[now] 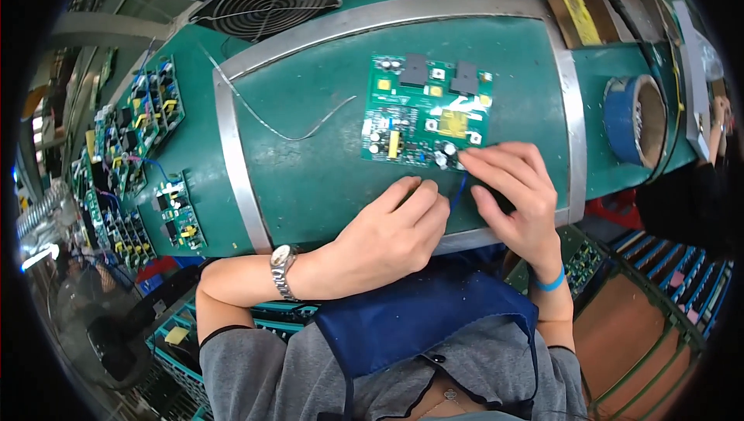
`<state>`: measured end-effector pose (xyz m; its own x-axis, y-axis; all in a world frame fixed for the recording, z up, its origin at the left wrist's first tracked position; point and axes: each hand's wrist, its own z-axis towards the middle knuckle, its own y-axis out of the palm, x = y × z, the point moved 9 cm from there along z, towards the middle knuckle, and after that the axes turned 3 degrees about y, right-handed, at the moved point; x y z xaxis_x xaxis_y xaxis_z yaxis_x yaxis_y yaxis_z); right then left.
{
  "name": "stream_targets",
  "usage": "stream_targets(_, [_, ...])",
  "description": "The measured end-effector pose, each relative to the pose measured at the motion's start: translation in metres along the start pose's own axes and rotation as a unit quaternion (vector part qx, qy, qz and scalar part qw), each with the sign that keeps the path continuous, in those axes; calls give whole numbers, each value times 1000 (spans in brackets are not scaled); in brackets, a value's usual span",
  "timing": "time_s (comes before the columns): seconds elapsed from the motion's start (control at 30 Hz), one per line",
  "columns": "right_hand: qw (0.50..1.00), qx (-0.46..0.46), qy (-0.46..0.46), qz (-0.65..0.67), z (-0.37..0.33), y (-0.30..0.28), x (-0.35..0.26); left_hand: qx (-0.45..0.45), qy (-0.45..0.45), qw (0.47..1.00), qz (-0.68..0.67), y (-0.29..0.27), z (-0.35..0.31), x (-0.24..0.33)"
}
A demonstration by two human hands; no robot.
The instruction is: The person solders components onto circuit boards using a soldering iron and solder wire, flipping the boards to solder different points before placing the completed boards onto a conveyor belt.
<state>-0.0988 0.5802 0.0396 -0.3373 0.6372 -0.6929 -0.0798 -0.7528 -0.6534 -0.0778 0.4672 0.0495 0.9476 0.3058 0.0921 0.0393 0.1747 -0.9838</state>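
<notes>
A green circuit board [422, 99] with black blocks, yellow parts and small capacitors lies on the green bench mat. At its lower right corner the fingertips of my right hand [523, 192] touch the board beside the round capacitors [446, 156]. The fingers are stretched out and the thumb stands apart from them. A blue wire [459, 190] runs down from that corner toward my left hand [399, 223]. My left hand is closed just below the board, its fingers curled together. What sits between those fingertips is hidden.
A thin wire strand [291, 138] lies left of the board, inside a metal frame [240, 165]. Several more boards [180, 212] stand at the left. A black fan [267, 2] is at the back, a blue tape roll [624, 120] at the right. Another person's hand [721, 111] shows far right.
</notes>
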Motion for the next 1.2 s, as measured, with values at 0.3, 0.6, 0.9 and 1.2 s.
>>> stream_targets(0.3, [977, 25, -107, -183, -12, 1, -10, 26, -309, 950, 13, -29, -54, -122])
stream_targets(0.6, [716, 297, 188, 603, -9, -137, 113, 161, -314, 916, -190, -62, -50, -126])
stream_targets(0.9, [636, 445, 166, 609, 18, -160, 188, 209, -200, 909, -300, -36, 29, -117])
stream_targets(1.2, [817, 490, 148, 265, 64, -172, 155, 228, -171, 950, -127, -8, 29, -121])
